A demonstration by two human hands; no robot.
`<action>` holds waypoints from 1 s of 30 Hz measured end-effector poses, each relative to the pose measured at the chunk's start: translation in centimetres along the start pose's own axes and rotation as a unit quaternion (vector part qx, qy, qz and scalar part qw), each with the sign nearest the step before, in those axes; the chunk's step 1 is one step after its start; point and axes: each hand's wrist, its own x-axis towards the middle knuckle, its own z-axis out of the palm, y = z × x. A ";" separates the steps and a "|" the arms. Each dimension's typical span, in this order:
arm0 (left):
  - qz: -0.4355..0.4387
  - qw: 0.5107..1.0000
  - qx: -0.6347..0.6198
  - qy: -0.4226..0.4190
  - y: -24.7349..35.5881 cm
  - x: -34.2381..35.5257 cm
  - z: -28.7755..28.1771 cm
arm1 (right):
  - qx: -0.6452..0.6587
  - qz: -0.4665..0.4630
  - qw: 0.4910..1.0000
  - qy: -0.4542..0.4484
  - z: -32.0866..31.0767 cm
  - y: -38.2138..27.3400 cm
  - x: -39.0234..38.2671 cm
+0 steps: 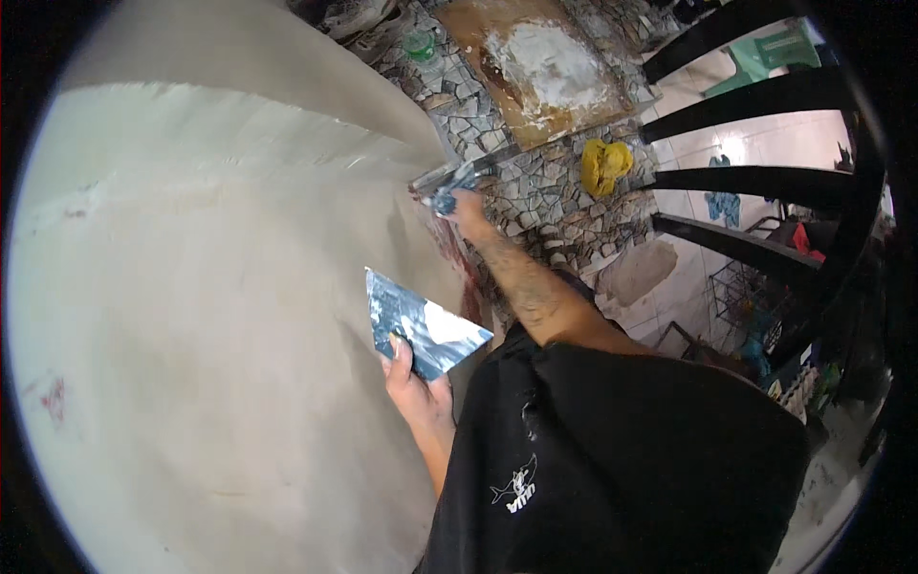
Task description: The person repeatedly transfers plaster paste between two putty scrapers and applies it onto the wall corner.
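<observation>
My left hand (411,392) grips a flat triangular metal plate (402,320) smeared grey, with a white patch of paste on it, in front of the pale plastered wall (220,268). Farther up, my right arm reaches to the wall's corner, where my right hand (466,210) is closed on a putty knife (446,199), its blade partly hidden and smeared. The tool is at the edge of the wall, beside a reddish streak (457,260) running down it.
On the stone-patterned floor (526,191) lie a board (469,29) with white paste, a yellow bundle (602,167) and a green plastic bottle (419,46). Black bars (736,177) line the right, with a green chair (760,62) and a wire rack (736,292) beyond.
</observation>
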 end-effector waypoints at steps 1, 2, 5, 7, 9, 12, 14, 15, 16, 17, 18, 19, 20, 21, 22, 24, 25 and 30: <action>0.000 1.000 0.007 0.005 -0.1 0.1 0.1 | 0.055 0.000 0.998 0.032 2.0 0.8 0.6; 0.015 0.999 0.034 0.008 -0.2 0.2 0.1 | 0.111 0.000 0.992 0.064 3.7 1.3 1.1; 0.070 0.990 0.123 0.019 -0.8 0.6 -0.2 | 0.219 0.061 0.974 -0.006 5.2 3.8 3.6; 0.063 0.987 0.139 0.042 -1.0 0.6 0.2 | 0.050 -0.013 0.994 0.093 7.3 6.4 5.3; 0.012 0.993 0.116 0.026 -2.0 0.6 3.1 | 0.017 -0.133 0.985 0.112 4.4 5.2 10.9; -0.006 0.994 0.106 -0.001 -1.6 0.4 2.9 | 0.006 -0.155 0.978 0.137 5.5 5.6 10.5; 0.007 0.995 0.096 0.022 -0.9 0.3 2.1 | 0.015 -0.143 0.984 0.108 7.2 5.6 7.8; 0.006 0.996 0.087 0.027 -0.8 0.2 2.0 | 0.027 -0.147 0.984 0.095 7.5 4.6 6.6; 0.020 0.995 0.088 0.044 -0.6 0.4 1.2 | 0.024 -0.129 0.988 0.082 8.9 4.7 4.3; 0.026 0.995 0.069 0.060 -0.3 0.5 0.3 | 0.045 -0.092 0.992 0.079 10.5 4.6 1.7; 0.026 0.997 0.043 0.051 0.2 0.0 0.6 | 0.068 -0.081 0.991 0.077 11.8 3.1 0.4; 0.015 0.998 0.046 0.034 -0.2 0.0 1.3 | 0.076 -0.097 0.989 0.087 11.1 2.3 2.0; -0.007 0.999 0.044 0.001 -0.9 0.2 2.5 | 0.024 -0.197 0.965 0.171 9.5 1.4 5.3; -0.009 0.999 0.039 -0.011 -1.0 0.3 2.6 | -0.036 -0.271 0.933 0.236 9.6 1.2 6.0; -0.012 0.999 0.041 -0.015 -1.1 0.3 2.8 | -0.033 -0.274 0.931 0.239 9.4 1.0 6.6; -0.028 0.999 0.025 0.010 -1.1 0.5 2.9 | -0.081 -0.243 0.944 0.209 9.4 0.7 6.8; -0.028 0.999 0.026 0.011 -1.1 0.6 2.9 | -0.106 -0.226 0.949 0.193 9.5 0.5 6.5; 0.002 0.999 -0.001 0.044 -0.5 1.6 1.7 | -0.051 -0.085 0.991 0.090 13.3 -4.3 -1.1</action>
